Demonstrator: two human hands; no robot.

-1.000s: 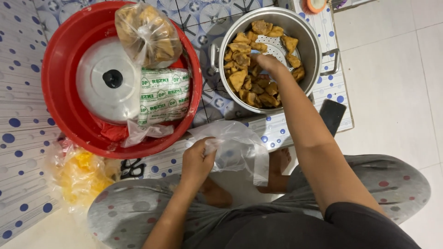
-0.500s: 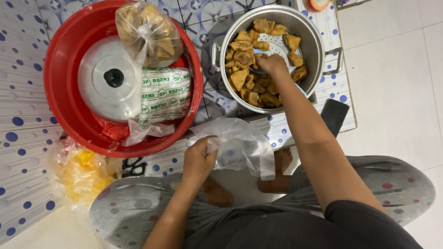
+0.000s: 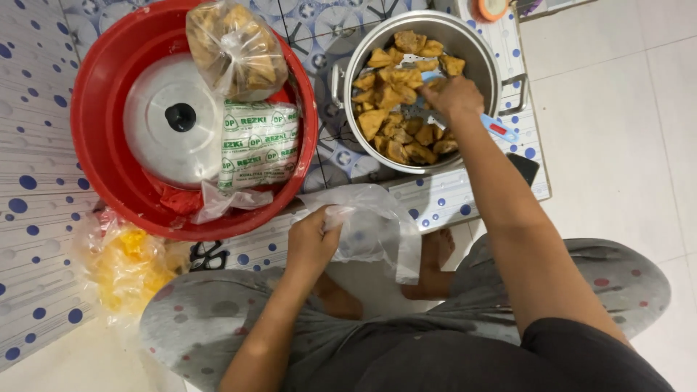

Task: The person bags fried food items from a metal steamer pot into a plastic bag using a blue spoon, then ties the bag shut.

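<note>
Head view, now: my right hand [image 3: 451,96] is down inside the round steel pot [image 3: 479,51] w/ side handles, sitting over the golden-brown fried pieces [image 3: 392,123]. Its grip is closed round a blue-handled scoop or tongs [image 3: 499,129]; handle sticks out past my wrist toward the pot rim, working end is hidden under the hand, so I can't tell if it has food in it. My left hand [image 3: 311,243] is low, near my lap, fingers pinched on the mouth of a clear thin plastic bag [image 3: 370,225], holding it up. Bag hangs slack, looks empty.

Vs. a sec ago: right hand has slid from the pot's middle over to the far right side, tool handle now showing more. Left hand has lifted the bag a bit and pulled its mouth wider. My read: bag is being readied while the tool digs into the pieces, nothing moved across yet.

Around: big red plastic basin [image 3: 102,94] to the left holds a steel lid w/ black knob [image 3: 163,127], a tied clear bag of fried snacks [image 3: 236,47] and a green-printed pack of bags [image 3: 258,145]. A crumpled bag w/ yellow contents [image 3: 123,265] lies by my left knee. All of it on a blue-dotted floor mat [image 3: 29,181]. Dark phone [image 3: 524,167] lies just right of the pot.
</note>
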